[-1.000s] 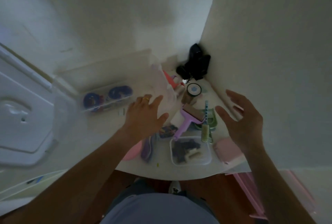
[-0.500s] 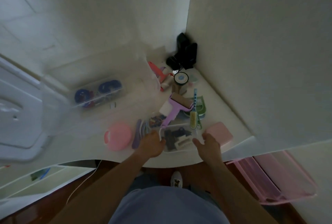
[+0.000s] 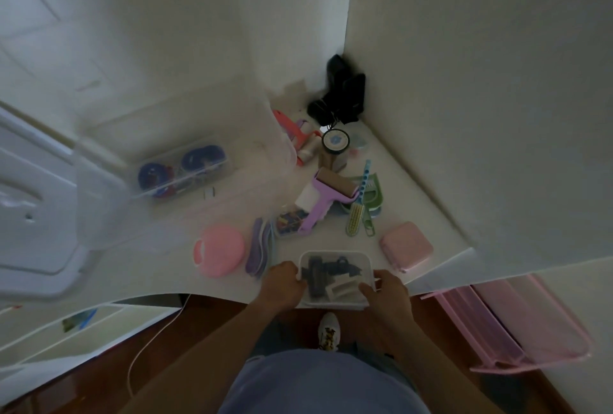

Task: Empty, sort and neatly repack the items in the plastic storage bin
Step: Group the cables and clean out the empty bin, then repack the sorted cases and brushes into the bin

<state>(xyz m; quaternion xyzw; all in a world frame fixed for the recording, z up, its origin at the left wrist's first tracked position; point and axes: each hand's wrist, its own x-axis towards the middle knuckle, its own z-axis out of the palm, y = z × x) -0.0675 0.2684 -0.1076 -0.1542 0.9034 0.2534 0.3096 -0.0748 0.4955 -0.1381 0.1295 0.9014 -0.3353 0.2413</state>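
Both hands (image 3: 285,284) now grip the small clear box (image 3: 335,277) (earlier only reaching).

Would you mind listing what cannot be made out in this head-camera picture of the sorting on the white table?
1. Small clear box, head view: both hands, left hand and right hand, cover its sides; the dark pieces inside are too dim to name.
2. Large clear storage bin, head view: blurred, its outline vague.
3. Black objects in the corner, head view: too dark to identify.
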